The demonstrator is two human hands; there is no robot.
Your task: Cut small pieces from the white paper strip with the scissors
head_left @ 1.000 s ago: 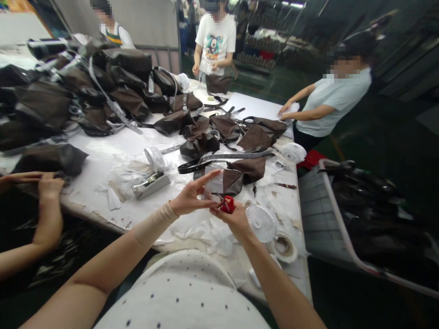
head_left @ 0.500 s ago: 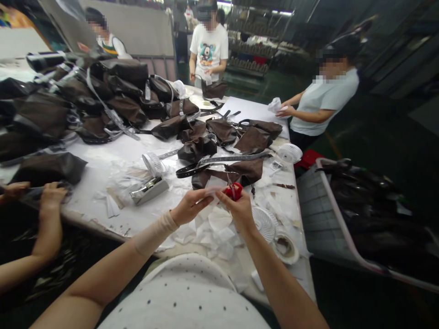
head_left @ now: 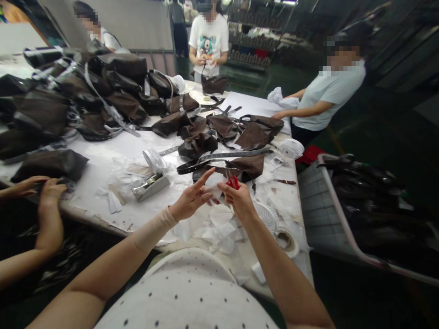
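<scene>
My right hand (head_left: 241, 201) is closed around red-handled scissors (head_left: 233, 183), whose blades point up and away from me. Between thumb and fingers it also appears to pinch a thin white sheet (head_left: 214, 183). My left hand (head_left: 192, 200) is beside that sheet with its fingers spread, the index finger stretched forward past the sheet's edge. Just beyond both hands lies a dark brown bag (head_left: 249, 167) with a black strap (head_left: 187, 169). Loose white paper pieces (head_left: 222, 230) are scattered below my hands.
A tape dispenser (head_left: 151, 186) and a small white fan (head_left: 154, 160) stand to the left. Another fan (head_left: 265, 217) and a tape roll (head_left: 287, 241) are at right. Brown bags (head_left: 126, 107) pile up at back left. A bin (head_left: 310, 205) adjoins the table. Co-workers stand around, one's hands (head_left: 51, 192) at left.
My left hand has let its fingers spread apart from the white sheet, which now shows more fully. My right hand still grips the scissors. The co-worker at right has spread their hands apart.
</scene>
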